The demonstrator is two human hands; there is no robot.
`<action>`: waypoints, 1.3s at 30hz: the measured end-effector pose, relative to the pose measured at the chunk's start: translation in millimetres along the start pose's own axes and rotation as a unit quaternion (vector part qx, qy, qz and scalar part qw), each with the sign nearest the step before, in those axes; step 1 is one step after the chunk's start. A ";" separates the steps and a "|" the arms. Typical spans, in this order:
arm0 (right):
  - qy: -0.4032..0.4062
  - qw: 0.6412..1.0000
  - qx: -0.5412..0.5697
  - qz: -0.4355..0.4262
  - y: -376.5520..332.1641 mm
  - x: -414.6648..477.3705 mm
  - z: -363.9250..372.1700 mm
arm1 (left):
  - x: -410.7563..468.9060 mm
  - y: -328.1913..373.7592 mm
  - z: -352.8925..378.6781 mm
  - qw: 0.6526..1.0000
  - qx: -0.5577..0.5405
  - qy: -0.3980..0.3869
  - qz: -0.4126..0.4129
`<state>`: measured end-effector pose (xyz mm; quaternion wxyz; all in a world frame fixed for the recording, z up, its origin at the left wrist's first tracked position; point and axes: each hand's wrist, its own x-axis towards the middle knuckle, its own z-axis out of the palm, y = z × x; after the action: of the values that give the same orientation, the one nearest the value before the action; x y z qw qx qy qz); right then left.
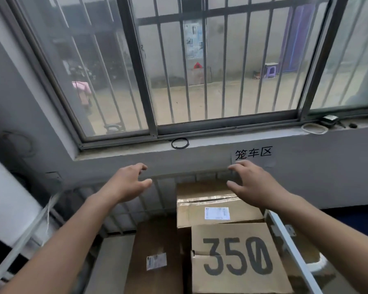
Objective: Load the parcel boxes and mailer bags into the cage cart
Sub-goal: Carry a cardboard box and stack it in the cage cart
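I see the cage cart [285,245] holding three cardboard parcel boxes. The box printed "350" [238,257] is nearest, the taped box [217,206] with a white label sits just behind it, and a darker labelled box [155,257] sits lower at their left. My left hand [128,183] and right hand [253,183] hover above the cart, fingers loosely curled, gripping nothing.

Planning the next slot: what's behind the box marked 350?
A taped cardboard box with a white label, then the cart's bars. The 350 box covers its near edge and anything below.
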<state>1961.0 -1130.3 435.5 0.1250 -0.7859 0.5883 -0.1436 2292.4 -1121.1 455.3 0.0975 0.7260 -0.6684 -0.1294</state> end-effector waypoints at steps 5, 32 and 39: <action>-0.011 1.000 0.016 0.002 35.6 -2.6 -7.9 | 11.4 38.0 22.7 0.998 -0.054 -0.012 -0.007; -0.023 0.994 -0.103 -0.014 -40.6 -77.9 -22.7 | -79.9 15.5 -2.6 0.999 0.021 0.019 0.017; -0.017 0.991 -0.136 0.002 -41.7 -105.0 -18.5 | -122.1 8.8 -1.6 0.998 0.057 0.020 0.012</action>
<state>1963.1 -1018.5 459.6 0.0272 -0.7967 0.6018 -0.0485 2275.6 -1000.3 466.6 0.0708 0.7249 -0.6810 -0.0758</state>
